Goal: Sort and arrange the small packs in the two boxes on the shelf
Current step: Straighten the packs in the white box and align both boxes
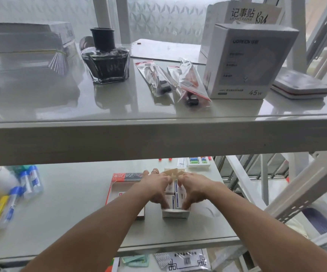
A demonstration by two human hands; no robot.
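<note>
White shelving fills your view. On the lower shelf (pixel 70 222), at 6 o'clock, your left hand (pixel 155 188) and right hand (pixel 195 190) curl their fingers down around small packs (pixel 173 195) inside the white box (pixel 175 213).

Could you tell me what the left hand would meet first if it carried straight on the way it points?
Probably the red-edged flat box just beyond the left hand, whose fingertips already reach its far edge; depth is unclear.
</note>
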